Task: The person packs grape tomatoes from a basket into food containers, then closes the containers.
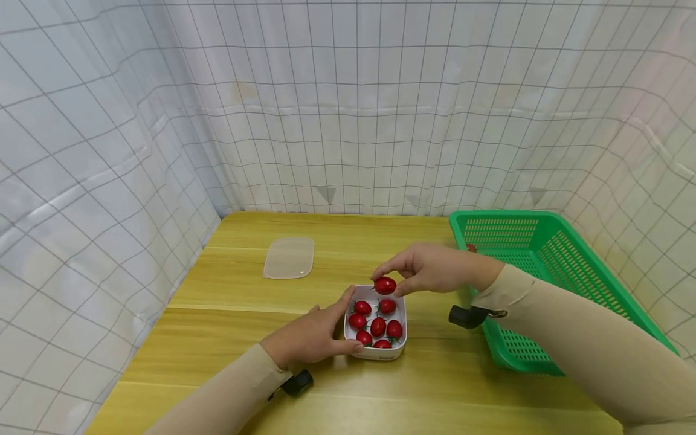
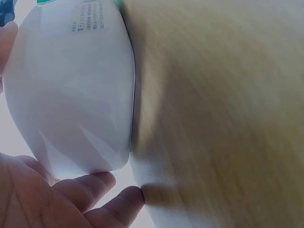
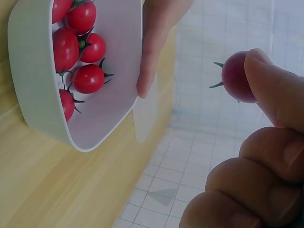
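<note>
My right hand point(image 1: 437, 269) pinches a red cherry tomato point(image 1: 385, 285) between thumb and finger, just above the far side of a small white container point(image 1: 376, 355). Green sepals show on that tomato point(image 3: 235, 78) in the right wrist view. Several other cherry tomatoes point(image 1: 377, 327) lie inside the container, some with green stems. Thumb and fingers of my left hand point(image 1: 315, 335) span the container's left side and hold it on the table. Small printed text marks the container's wall point(image 2: 71, 95) in the left wrist view.
A translucent lid point(image 1: 290, 258) lies flat at the back left of the wooden table point(image 1: 228, 338). To the right, under my right forearm, stands a green perforated basket point(image 1: 571, 284) with something red point(image 1: 471, 248) partly showing inside. White grid-patterned curtains point(image 1: 348, 109) surround the table.
</note>
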Demonstrator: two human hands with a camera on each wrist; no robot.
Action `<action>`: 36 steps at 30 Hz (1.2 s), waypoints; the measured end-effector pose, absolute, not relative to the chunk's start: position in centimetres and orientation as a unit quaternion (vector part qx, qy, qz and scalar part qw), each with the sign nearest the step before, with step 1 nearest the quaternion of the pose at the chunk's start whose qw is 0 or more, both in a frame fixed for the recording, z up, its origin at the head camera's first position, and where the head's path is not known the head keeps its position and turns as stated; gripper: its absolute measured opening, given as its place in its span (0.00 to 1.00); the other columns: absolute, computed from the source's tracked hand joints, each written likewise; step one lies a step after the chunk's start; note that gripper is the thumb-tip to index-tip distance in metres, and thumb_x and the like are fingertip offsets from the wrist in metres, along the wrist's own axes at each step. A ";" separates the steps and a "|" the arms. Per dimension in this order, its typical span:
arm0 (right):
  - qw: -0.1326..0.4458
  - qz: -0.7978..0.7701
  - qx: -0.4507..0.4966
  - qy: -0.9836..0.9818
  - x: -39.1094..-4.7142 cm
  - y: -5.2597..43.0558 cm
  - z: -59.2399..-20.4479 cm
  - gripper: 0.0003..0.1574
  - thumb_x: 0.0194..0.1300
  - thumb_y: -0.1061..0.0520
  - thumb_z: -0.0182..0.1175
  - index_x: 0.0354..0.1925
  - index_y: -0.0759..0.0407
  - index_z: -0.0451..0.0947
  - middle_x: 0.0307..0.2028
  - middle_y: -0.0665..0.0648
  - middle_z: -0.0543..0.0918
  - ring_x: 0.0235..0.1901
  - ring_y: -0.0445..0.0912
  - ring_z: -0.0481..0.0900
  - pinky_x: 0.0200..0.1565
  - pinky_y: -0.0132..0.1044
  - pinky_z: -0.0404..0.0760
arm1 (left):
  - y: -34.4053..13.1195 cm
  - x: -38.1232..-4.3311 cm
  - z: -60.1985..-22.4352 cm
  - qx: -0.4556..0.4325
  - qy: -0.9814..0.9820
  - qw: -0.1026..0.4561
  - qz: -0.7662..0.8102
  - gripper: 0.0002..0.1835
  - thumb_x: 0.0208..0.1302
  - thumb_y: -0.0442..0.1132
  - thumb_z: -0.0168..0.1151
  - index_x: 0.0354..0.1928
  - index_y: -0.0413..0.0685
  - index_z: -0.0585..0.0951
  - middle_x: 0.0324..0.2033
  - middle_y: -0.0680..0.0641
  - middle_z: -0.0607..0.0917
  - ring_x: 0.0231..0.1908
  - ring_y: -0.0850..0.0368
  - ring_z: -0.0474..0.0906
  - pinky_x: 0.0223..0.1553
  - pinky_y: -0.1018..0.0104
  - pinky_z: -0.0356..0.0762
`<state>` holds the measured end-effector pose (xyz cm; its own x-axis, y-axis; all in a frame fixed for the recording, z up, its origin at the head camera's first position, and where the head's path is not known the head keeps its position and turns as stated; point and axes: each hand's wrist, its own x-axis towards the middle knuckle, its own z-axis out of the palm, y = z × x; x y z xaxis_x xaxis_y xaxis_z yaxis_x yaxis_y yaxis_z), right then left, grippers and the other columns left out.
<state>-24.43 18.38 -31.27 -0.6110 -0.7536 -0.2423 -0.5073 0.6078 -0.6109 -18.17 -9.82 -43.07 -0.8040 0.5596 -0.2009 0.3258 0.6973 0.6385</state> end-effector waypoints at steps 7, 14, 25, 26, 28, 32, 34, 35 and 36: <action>0.248 -0.252 -0.385 0.852 -23.9 17.8 -31.2 0.27 0.70 0.55 0.71 0.65 0.40 0.83 0.19 0.45 0.66 0.21 0.40 0.64 0.27 0.31 0.69 | -9.9 -18.2 -43.0 0.248 0.899 0.192 0.304 0.59 0.68 0.67 0.65 0.87 0.56 0.40 0.83 0.48 0.59 0.79 0.48 0.63 0.81 0.30 0.42; 0.257 -0.256 -0.393 0.845 -23.4 17.5 -31.2 0.27 0.71 0.56 0.70 0.66 0.42 0.83 0.18 0.44 0.69 0.21 0.39 0.66 0.26 0.30 0.70 | -9.9 -18.3 -43.2 0.255 0.899 0.189 0.302 0.59 0.69 0.67 0.65 0.87 0.54 0.40 0.82 0.47 0.59 0.79 0.48 0.63 0.80 0.28 0.43; 0.235 -0.274 -0.338 0.869 -24.4 20.0 -30.6 0.28 0.73 0.48 0.68 0.69 0.38 0.79 0.18 0.46 0.63 0.18 0.41 0.62 0.31 0.35 0.75 | -9.9 -18.2 -43.3 0.254 0.898 0.186 0.309 0.60 0.68 0.67 0.65 0.86 0.53 0.40 0.82 0.44 0.62 0.78 0.45 0.65 0.80 0.28 0.43; 0.223 -0.276 -0.328 0.876 -24.8 20.6 -30.5 0.28 0.73 0.48 0.68 0.69 0.39 0.79 0.17 0.46 0.62 0.18 0.41 0.62 0.31 0.35 0.74 | -9.9 -18.2 -43.3 0.254 0.897 0.186 0.310 0.60 0.68 0.67 0.66 0.87 0.53 0.40 0.82 0.43 0.62 0.78 0.44 0.66 0.80 0.28 0.43; 0.207 -0.287 -0.297 0.887 -25.6 22.3 -30.2 0.28 0.74 0.49 0.67 0.70 0.38 0.78 0.16 0.46 0.62 0.15 0.42 0.61 0.27 0.37 0.77 | -9.8 -18.2 -43.3 0.254 0.898 0.184 0.308 0.60 0.68 0.67 0.65 0.87 0.53 0.40 0.82 0.43 0.61 0.78 0.44 0.66 0.80 0.29 0.44; 0.160 -0.299 -0.244 0.908 -27.4 26.3 -30.3 0.27 0.76 0.50 0.64 0.70 0.40 0.78 0.15 0.48 0.65 0.14 0.44 0.68 0.25 0.40 0.78 | -9.9 -18.2 -43.4 0.254 0.899 0.180 0.307 0.60 0.68 0.67 0.66 0.87 0.53 0.40 0.82 0.42 0.61 0.78 0.44 0.65 0.81 0.30 0.43; 0.144 -0.307 -0.223 0.914 -28.3 28.4 -30.6 0.27 0.77 0.51 0.63 0.71 0.42 0.77 0.16 0.49 0.68 0.15 0.44 0.69 0.29 0.40 0.79 | -9.9 -18.2 -43.4 0.253 0.900 0.180 0.307 0.60 0.68 0.66 0.66 0.87 0.54 0.40 0.82 0.43 0.61 0.78 0.44 0.64 0.81 0.30 0.43; 0.133 -0.305 -0.216 0.918 -28.7 29.4 -30.9 0.27 0.77 0.51 0.63 0.71 0.44 0.77 0.17 0.49 0.68 0.17 0.45 0.68 0.33 0.40 0.77 | -9.9 -18.2 -43.4 0.252 0.899 0.181 0.308 0.60 0.68 0.66 0.66 0.87 0.54 0.40 0.82 0.43 0.61 0.79 0.44 0.64 0.81 0.30 0.42; 0.125 -0.299 -0.211 0.922 -29.1 30.3 -31.3 0.27 0.78 0.50 0.62 0.72 0.45 0.77 0.17 0.50 0.68 0.21 0.45 0.70 0.37 0.41 0.77 | -9.9 -18.2 -43.4 0.251 0.899 0.182 0.308 0.60 0.68 0.66 0.66 0.87 0.54 0.40 0.82 0.43 0.60 0.79 0.44 0.64 0.81 0.30 0.42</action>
<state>-29.07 30.26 -31.26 -0.8801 -0.4632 -0.1045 -0.3140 0.7327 -0.6039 -18.16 -9.88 -43.38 -0.8074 0.5642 -0.1729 0.3398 0.6840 0.6455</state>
